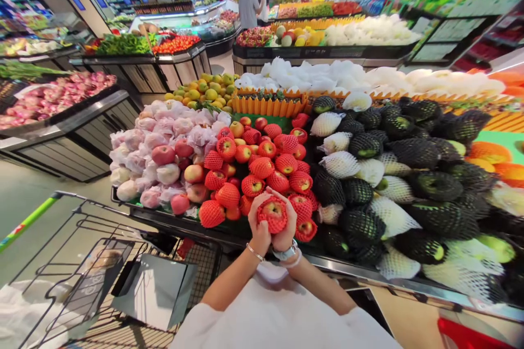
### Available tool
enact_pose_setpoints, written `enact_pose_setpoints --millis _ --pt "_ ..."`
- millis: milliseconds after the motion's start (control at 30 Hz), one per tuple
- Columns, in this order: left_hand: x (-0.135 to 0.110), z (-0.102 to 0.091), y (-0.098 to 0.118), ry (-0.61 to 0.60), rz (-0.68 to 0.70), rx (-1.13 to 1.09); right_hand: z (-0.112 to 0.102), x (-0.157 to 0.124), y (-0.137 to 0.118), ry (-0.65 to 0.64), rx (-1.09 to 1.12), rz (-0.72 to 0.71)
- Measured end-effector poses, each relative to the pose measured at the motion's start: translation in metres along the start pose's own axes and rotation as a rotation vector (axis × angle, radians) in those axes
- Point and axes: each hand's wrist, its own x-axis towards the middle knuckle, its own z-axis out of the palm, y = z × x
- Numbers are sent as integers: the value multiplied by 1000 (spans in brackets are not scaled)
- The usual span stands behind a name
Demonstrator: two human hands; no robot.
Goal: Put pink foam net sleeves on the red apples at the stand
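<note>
Both my hands are cupped around one apple [273, 215] in a red foam net, held over the front edge of the fruit display. My left hand [259, 224] wraps its left side, a thin bracelet at the wrist. From the other side my right hand [288, 226] closes on the same apple, with a watch and a band below it. The stem end of the apple faces up. Just beyond my fingers lies a heap of netted red apples [262, 168]. Left of them are apples in pale wrapping [143, 142].
Melons in black and white nets [364, 174] fill the display's right side. A shopping cart [131, 283] with a grey bag stands at my lower left. Yellow mangoes [204, 90] lie at the back. A person [248, 5] stands farther off among other produce stands.
</note>
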Motion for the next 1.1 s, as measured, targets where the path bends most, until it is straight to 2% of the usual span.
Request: enact_pose_setpoints --millis 100,200,367,467,567,633,733,833,900,1000,1100 --pt "9 -6 1 -211 -67 -66 -2 9 -1 56 125 69" --pt "19 -12 6 -389 -111 17 -2 18 -5 0 239 114" --pt "41 -28 10 -368 -26 180 -1 27 -2 -150 240 99" --pt "76 -48 8 -311 23 329 -8 33 1 -170 233 79" --pt "129 -70 -3 -294 104 600 -22 39 -3 -103 195 48" --pt "162 -80 -17 -386 145 736 -31 42 -8 -77 149 41" --pt "191 -86 -44 -638 75 923 -43 41 -15 -73 72 39" --pt "193 -85 -68 -868 -4 1045 -51 36 -18 -84 -9 48" --pt "185 -82 -80 -936 -25 1080 -57 32 -17 -72 -63 60" --pt "173 -74 -93 -897 -71 1239 -63 28 -10 -15 -90 88" --pt "163 -66 -89 -741 -87 1327 -64 26 -2 26 -102 116"
